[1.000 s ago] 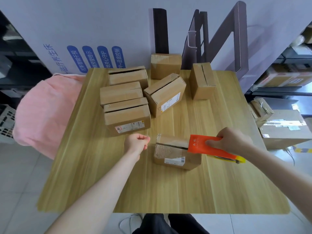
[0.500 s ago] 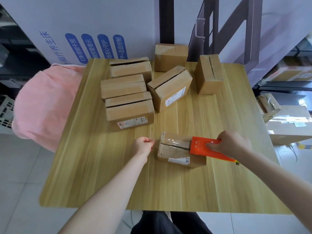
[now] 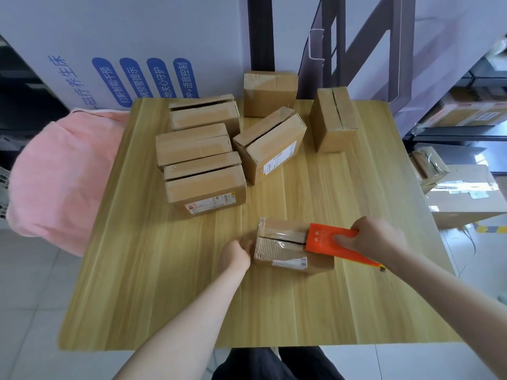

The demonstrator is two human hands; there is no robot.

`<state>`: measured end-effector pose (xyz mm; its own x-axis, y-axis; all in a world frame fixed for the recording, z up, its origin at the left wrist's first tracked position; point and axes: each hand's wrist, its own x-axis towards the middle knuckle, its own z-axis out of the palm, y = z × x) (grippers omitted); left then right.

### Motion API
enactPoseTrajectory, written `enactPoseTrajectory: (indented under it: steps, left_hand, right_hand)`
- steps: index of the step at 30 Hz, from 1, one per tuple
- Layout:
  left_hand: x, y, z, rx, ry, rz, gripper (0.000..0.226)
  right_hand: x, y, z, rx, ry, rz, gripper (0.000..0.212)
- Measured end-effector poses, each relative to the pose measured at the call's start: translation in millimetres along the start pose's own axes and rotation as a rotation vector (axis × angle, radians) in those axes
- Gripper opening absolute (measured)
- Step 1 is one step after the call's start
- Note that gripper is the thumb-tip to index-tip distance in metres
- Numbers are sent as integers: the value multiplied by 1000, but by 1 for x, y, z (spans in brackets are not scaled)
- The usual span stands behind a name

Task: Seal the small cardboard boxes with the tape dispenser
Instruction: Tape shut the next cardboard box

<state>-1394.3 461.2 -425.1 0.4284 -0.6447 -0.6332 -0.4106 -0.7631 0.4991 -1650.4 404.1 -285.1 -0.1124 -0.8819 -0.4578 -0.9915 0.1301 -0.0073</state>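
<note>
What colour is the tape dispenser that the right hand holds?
The tape dispenser is orange-red, with a yellow tip at the rear; the head view shows it.

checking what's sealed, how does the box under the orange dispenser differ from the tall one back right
The near box lies flat with clear tape on its seam; the tall box stands on end, seam bare. The near box shows a label and the left hand touches it; the tall box shows neither. Both are brown cardboard.

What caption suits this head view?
Right hand holds orange tape dispenser on small cardboard box; left hand touches its end.
</note>
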Motion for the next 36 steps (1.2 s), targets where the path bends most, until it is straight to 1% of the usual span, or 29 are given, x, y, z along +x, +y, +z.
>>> enactPoseTrajectory:
  steps: [3,4,5,6,8,9,11,12,13,15,16,17,19,20,23,25,29,30,33,36]
  left_hand:
    - [-15,-2,-4,-201,210,79,34]
    - [-22,1,-6,-286,236,128,34]
    - [-30,6,-6,-344,200,162,36]
    - [-38,11,-5,-363,128,189,39]
    - [-48,19,1,-291,-28,210,47]
    - [-49,21,2,-256,-86,193,50]
    - [-48,24,-1,-200,-142,163,53]
    - [-46,24,-1,-172,-113,190,52]
    - [-43,24,-2,-133,-25,268,49]
    - [-44,31,-2,-57,177,546,45]
    - [-45,40,1,-26,198,679,42]
    - [-44,50,7,9,161,768,40]
    - [-43,71,21,93,73,849,38]
    - [-41,80,27,145,59,847,38]
    - [-28,86,38,386,129,777,37]
    - [-26,80,42,537,182,809,38]
    - [-26,77,44,596,253,824,57]
    - [-27,78,44,608,257,820,58]
    - [-26,78,45,613,282,807,55]
    - [-26,77,47,627,292,787,54]
  right_hand:
    - [-1,0,1,4,2,5,43]
    - [0,0,2,5,3,7,43]
    - [0,-1,2,6,4,10,44]
    - [0,-1,2,11,6,13,44]
    - [0,0,2,26,4,20,44]
    - [0,0,3,37,1,22,43]
    - [-1,1,5,53,-1,22,43]
    - [-1,2,6,53,1,21,43]
    - [-2,2,6,52,5,21,43]
    - [-2,4,8,57,11,17,42]
    - [-1,6,9,65,10,10,42]
    - [-1,7,10,74,8,2,42]
    - [0,12,12,97,7,-21,43]
    - [1,15,13,107,3,-37,42]
    - [6,29,17,161,-46,-111,38]
    - [10,39,21,200,-72,-170,37]
    - [21,52,26,233,-95,-280,38]
    - [24,55,26,234,-106,-307,37]
    - [33,75,27,253,-134,-354,31]
    - [42,111,26,237,-159,-323,29]
